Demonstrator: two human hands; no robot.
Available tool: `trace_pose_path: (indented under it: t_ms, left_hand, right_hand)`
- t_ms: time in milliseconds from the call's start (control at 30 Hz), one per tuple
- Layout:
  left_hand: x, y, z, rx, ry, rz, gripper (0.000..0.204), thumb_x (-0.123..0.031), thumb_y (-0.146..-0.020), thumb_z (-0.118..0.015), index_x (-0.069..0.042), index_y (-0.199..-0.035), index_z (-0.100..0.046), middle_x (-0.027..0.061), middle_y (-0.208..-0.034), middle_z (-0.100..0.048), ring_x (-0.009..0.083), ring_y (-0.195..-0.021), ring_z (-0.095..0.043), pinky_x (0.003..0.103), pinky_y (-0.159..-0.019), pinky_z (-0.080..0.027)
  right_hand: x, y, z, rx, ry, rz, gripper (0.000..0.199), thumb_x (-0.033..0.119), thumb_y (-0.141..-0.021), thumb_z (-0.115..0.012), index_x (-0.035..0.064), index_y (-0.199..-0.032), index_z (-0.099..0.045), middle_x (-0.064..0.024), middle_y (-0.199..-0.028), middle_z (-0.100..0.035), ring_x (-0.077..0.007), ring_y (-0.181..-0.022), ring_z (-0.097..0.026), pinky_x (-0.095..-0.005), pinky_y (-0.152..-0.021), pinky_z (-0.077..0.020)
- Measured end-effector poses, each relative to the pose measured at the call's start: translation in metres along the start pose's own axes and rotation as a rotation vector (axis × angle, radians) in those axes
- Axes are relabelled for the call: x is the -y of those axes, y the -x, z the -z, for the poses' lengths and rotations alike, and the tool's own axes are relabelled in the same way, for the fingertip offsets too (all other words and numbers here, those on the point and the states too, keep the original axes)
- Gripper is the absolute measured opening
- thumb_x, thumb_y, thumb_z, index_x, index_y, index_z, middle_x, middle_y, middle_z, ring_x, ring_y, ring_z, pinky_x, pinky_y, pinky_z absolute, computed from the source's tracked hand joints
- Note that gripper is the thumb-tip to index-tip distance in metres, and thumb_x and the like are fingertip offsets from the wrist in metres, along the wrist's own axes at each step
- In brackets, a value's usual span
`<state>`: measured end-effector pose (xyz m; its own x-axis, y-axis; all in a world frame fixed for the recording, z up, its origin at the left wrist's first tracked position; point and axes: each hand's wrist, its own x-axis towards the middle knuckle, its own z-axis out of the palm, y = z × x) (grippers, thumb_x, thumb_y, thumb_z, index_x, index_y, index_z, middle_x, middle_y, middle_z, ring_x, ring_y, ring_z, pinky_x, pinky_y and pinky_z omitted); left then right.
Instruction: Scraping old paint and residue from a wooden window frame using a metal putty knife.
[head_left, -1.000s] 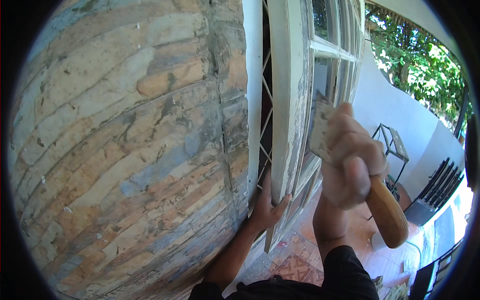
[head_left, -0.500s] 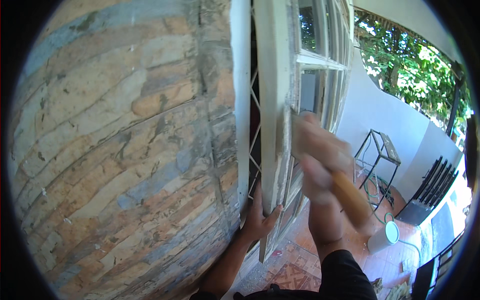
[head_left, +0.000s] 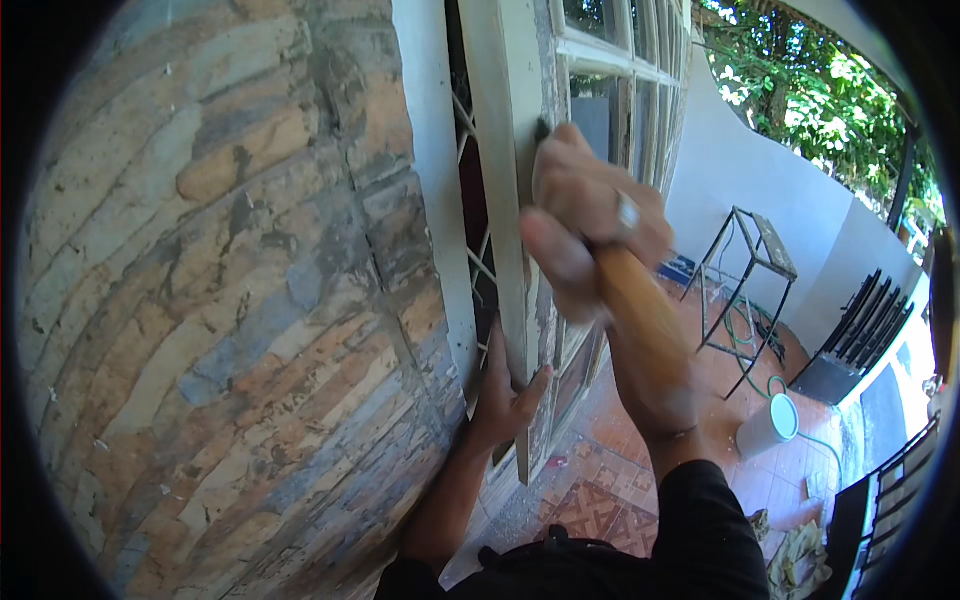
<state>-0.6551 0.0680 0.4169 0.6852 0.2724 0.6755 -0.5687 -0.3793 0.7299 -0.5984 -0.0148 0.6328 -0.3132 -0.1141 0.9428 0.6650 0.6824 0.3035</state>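
A white wooden door or window leaf (head_left: pixel 490 120) with glass panes stands ajar, its paint worn and patchy along the edge. My left hand (head_left: pixel 505 400) grips the lower part of that edge, with the thumb on the near face and fingers in the gap behind. My right hand (head_left: pixel 595 215), slightly blurred and wearing a ring, is closed round a wooden-handled tool (head_left: pixel 645 325). Its thick, light brown handle points down toward my forearm. A small dark tip shows beyond the fist, against the leaf's edge; the rest of the working end is hidden.
A stone-clad wall (head_left: pixel 240 300) fills the left side. On the tiled floor at right stand a metal-framed stool (head_left: pixel 765 245), a white bucket (head_left: pixel 768 428) beside a green hose, and a black slatted metal object (head_left: pixel 850 335). Crumpled material (head_left: pixel 800 560) lies at the lower right.
My right hand has moved up along the leaf's edge with the tool. My left hand keeps its hold on the leaf. The whole view has shifted slightly.
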Motion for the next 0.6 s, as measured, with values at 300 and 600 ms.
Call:
trace_pose_path:
  t_ms: [300,600]
  left_hand:
    - [-0.017,0.001,-0.011,-0.04,0.148,0.031,0.073,-0.005,-0.084,-0.056,0.01,-0.139,-0.01,0.0261,-0.135,-0.031,0.0287,-0.127,-0.032,0.034,-0.105,-0.025]
    - [-0.005,0.004,-0.005,-0.041,0.047,-0.002,0.078,-0.004,-0.084,-0.057,0.006,-0.141,-0.004,0.0228,-0.139,-0.026,0.0269,-0.129,-0.028,0.035,-0.106,-0.023]
  right_hand:
    - [-0.005,0.002,0.022,0.005,0.037,-0.004,0.024,0.01,-0.081,-0.057,0.0042,-0.066,-0.041,-0.0027,-0.056,-0.037,-0.0187,-0.051,-0.033,-0.0357,-0.054,-0.0277]
    - [0.002,0.003,0.017,-0.04,-0.019,-0.029,0.028,0.009,-0.08,-0.057,0.0071,-0.062,-0.037,-0.0024,-0.056,-0.038,-0.0175,-0.049,-0.034,-0.0333,-0.054,-0.0304]
